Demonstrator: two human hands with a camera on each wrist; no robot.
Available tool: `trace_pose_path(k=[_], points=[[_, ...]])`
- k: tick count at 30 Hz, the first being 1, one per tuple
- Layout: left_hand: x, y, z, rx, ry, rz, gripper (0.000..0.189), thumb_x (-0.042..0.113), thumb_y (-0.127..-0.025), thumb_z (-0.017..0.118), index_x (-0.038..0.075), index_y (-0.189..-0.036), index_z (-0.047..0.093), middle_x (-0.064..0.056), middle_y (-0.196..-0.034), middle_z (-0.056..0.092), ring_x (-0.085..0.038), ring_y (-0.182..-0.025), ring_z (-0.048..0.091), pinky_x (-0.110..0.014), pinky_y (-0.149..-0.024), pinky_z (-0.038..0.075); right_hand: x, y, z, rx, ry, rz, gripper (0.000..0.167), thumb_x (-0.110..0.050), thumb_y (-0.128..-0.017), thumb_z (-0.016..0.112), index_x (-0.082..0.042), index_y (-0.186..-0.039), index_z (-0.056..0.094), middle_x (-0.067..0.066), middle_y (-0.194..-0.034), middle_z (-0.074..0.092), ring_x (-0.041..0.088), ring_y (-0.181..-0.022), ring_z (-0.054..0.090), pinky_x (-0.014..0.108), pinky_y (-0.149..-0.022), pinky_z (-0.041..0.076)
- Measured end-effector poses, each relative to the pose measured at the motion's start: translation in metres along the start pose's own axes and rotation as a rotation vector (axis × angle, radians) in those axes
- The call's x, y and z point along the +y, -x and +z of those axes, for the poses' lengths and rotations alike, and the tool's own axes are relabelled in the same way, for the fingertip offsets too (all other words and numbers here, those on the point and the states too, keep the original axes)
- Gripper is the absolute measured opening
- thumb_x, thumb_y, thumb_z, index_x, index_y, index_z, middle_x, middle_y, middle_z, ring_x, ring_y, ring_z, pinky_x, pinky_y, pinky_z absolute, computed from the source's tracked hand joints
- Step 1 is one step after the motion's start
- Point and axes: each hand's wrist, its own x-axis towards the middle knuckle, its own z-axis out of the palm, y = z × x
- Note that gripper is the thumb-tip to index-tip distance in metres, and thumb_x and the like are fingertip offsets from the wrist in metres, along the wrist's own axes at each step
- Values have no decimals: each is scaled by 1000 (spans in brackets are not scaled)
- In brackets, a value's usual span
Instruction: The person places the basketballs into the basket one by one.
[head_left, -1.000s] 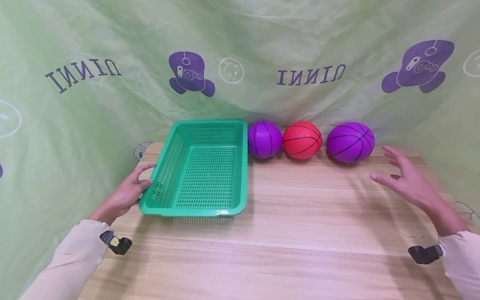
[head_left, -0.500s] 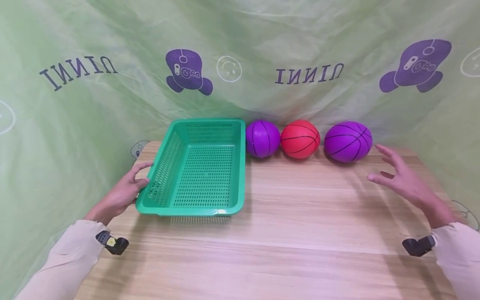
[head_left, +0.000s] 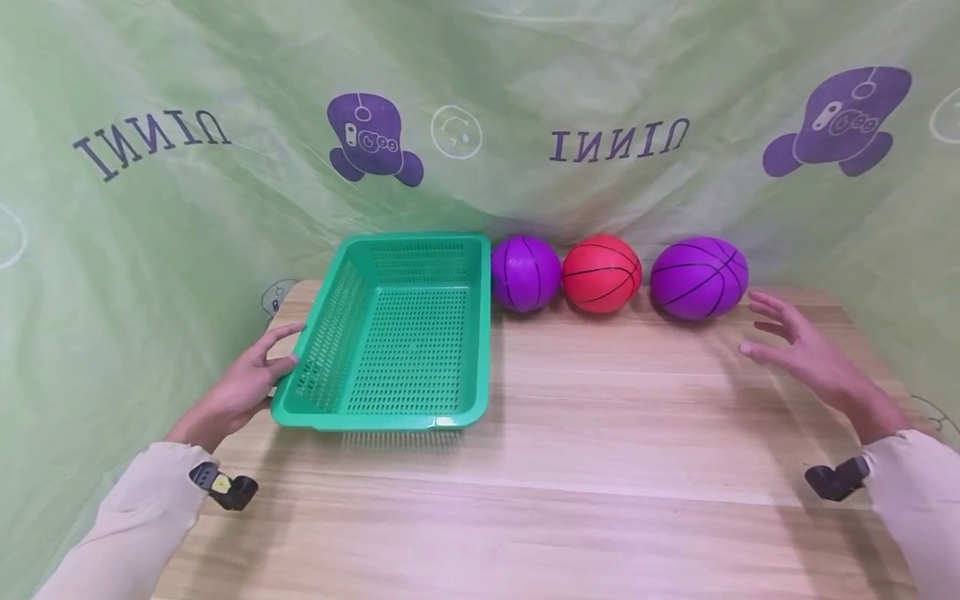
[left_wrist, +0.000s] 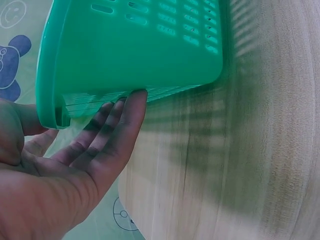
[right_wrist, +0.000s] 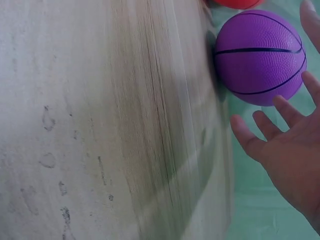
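Observation:
A green plastic basket (head_left: 408, 354) with perforated walls stands on the left part of the wooden table. My left hand (head_left: 251, 379) holds its left rim; in the left wrist view the fingers (left_wrist: 117, 132) lie under the rim along the outer wall, with the thumb at the rim's other side. Three toy basketballs line the back: a purple ball (head_left: 527, 273) right beside the basket, a red ball (head_left: 602, 273), and another purple ball (head_left: 699, 277) on the right. My right hand (head_left: 810, 354) is spread, holding nothing, just right of that last ball (right_wrist: 260, 57).
The wooden table (head_left: 600, 467) ends at the back against a hanging green cloth (head_left: 510, 75) with purple prints. The cloth also encloses both sides. Dark marks spot the tabletop in the right wrist view.
The view has shifted slightly. My right hand has come a little closer to the right purple ball. Basket, balls and left hand keep their places relative to each other.

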Motion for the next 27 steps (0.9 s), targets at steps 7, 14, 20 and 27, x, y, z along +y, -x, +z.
trace_pose_path(k=[7, 14, 20, 27], points=[[2, 1, -2, 8, -12, 3, 59, 15, -110, 36, 16, -161, 8, -38, -140, 39, -13, -98, 65, -44, -77, 58, 4, -7, -5, 2, 6, -22, 80, -12, -101, 59, -21, -162, 8, 26, -160, 15, 42, -139, 25, 13, -83, 41], [4, 1, -1, -1, 1, -13, 59, 13, -109, 37, 17, -161, 9, -37, -140, 37, -14, -99, 63, -43, -79, 57, 7, -10, -5, -6, -26, 5, 84, -12, -102, 59, -26, -162, 3, 34, -155, 16, 52, -136, 25, 12, -82, 43], [-1, 2, 2, -7, 7, -16, 60, 12, -109, 38, 15, -161, 9, -37, -139, 39, -13, -100, 63, -42, -79, 57, 12, -10, -5, 8, -52, 7, 84, -11, -101, 59, -25, -162, 2, 36, -155, 13, 51, -136, 23, 10, -79, 43], [0, 0, 1, 6, 2, -1, 60, 12, -109, 38, 14, -161, 8, -38, -137, 42, -13, -97, 65, -42, -76, 58, 7, -21, -6, 24, -52, 35, 89, -15, -101, 61, -29, -161, -2, 30, -160, 5, 55, -140, 17, 29, -96, 45]])
